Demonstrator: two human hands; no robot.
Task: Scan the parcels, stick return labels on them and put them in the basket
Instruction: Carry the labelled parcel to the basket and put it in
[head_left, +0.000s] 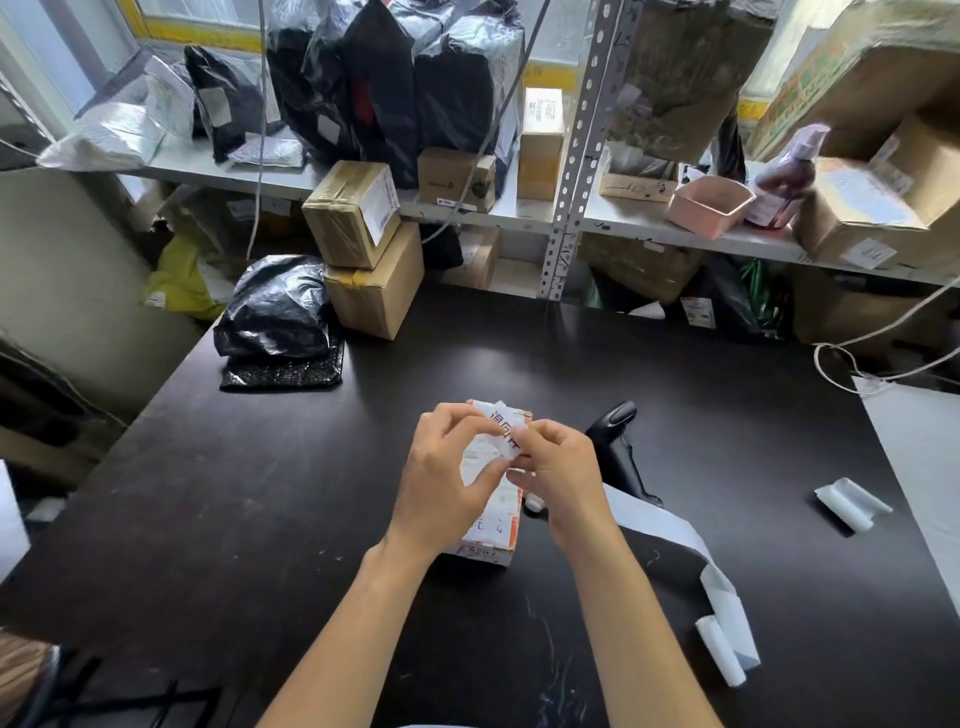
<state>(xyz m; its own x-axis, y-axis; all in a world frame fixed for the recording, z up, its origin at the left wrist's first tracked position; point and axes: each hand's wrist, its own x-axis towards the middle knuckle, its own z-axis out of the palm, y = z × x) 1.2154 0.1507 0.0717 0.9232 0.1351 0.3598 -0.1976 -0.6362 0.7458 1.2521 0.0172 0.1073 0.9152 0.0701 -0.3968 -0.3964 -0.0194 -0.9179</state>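
Note:
A small white and orange parcel box (496, 525) lies on the black table (260, 493), right under my hands. My left hand (447, 478) and my right hand (558, 475) meet above it, both pinching a white return label (506, 428) with black characters. A black handheld scanner (618, 447) lies just right of my right hand. A strip of white label backing (675, 540) trails from behind my right wrist to a curled end (719, 649) near the table's front right. No basket is in view.
Two stacked cardboard boxes (363, 260) and a black plastic bag parcel (280, 312) stand at the table's back left. Metal shelves (566, 156) behind hold many bags and boxes, plus a pink tub (709, 205). A curled white paper scrap (849, 504) lies at right.

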